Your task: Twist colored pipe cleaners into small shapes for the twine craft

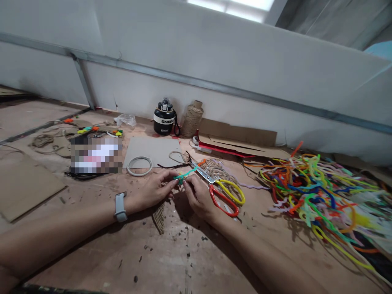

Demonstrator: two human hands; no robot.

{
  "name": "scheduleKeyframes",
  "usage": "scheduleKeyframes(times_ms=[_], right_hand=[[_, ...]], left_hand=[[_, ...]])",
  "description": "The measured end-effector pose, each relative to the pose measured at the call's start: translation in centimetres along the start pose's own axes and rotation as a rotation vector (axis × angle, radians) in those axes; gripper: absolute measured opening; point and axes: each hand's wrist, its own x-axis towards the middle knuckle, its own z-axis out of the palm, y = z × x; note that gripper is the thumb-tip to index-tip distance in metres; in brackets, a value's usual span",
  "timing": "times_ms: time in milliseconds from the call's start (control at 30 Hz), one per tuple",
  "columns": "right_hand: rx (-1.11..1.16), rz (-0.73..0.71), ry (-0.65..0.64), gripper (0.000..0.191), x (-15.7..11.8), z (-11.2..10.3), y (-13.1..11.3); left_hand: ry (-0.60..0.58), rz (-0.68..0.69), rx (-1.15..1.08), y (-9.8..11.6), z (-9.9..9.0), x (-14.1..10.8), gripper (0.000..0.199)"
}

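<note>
Both hands meet over the middle of the table. My left hand (157,188), with a watch (120,207) on its wrist, pinches a teal pipe cleaner (190,172) between thumb and fingers. Close beside it, my right hand (198,197) is closed on the same pipe cleaner, which is bunched at the fingertips with one end sticking out to the right. A bundle of brown cords (158,219) hangs out below my left hand; its upper part is hidden. Just beyond my right hand lie scissors (211,179) with one red and one yellow handle.
Many coloured pipe cleaners (312,200) heap up at the right. Behind are a black bottle (163,118), a twine spool (192,118) and cardboard strips (239,132). A white ring (139,166) overlaps a grey board (159,147). Cardboard (29,188) lies left.
</note>
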Motion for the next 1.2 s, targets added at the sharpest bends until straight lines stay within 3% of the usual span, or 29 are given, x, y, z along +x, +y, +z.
scheduleKeyframes(times_ms=[333,500,667,900,1200], right_hand=[[-0.244,-0.064,-0.081,0.017,-0.3,0.3,0.3],[-0.175,-0.04,-0.084,0.011,-0.4,0.5,0.2],[-0.072,-0.044,-0.116,0.011,-0.6,0.2,-0.7],[-0.018,0.164,-0.093,0.017,-0.3,0.1,-0.8],[-0.056,0.163,-0.102,0.018,-0.4,0.3,-0.4]], left_hand=[[0.047,0.144,0.146,-0.4,-0.2,0.1,0.032],[0.092,0.211,0.255,-0.7,-0.1,0.1,0.03],[0.182,0.143,0.264,-0.3,-0.3,0.3,0.025],[0.117,0.089,0.08,-0.2,-0.2,0.2,0.025],[0.075,0.151,0.167,0.2,-0.2,0.1,0.021]])
